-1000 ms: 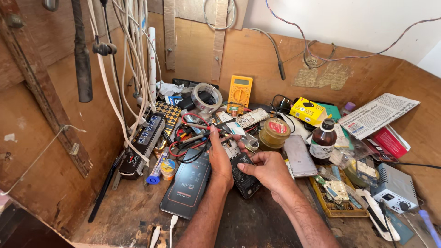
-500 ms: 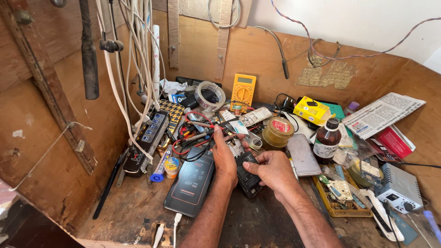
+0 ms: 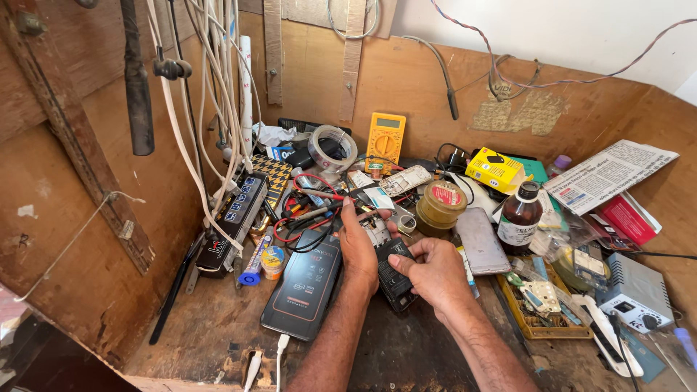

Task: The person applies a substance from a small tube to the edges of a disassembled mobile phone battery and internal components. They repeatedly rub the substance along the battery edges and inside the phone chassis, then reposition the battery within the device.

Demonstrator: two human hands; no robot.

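While both forearms reach in from the bottom edge, cut off below the elbows, the hands meet over a small dark phone [image 3: 396,279] lying on the wooden bench [image 3: 203,327]; everything below is placed from that phone. The right hand [image 3: 434,270] covers the phone's right side, fingers curled over it and thumb pressed on its face, gripping it so that only the left half and lower end show. The left hand [image 3: 357,243] lies just left of the phone, palm down, fingers stretched up into a tangle of red and black leads [image 3: 305,218]; whether its fingertips pinch anything there is hidden, so I cannot tell if it grips.

Just left of the phone, beyond the left wrist, lies a larger black handset [image 3: 303,284], a white cable [image 3: 279,356] plugged into its lower end and running out of frame. Above the phone stand a yellow multimeter [image 3: 385,140] and a roll of clear tape [image 3: 332,147]. Up and right of the phone sit a round tin [image 3: 441,203], a brown glass bottle [image 3: 520,218] and a grey slab-like device [image 3: 481,241], partly masked by the right hand's knuckles. Far right of the phone, a grey box with a dial [image 3: 633,290] is clipped by the frame edge. What lies under the wire tangle is too cluttered to make out.
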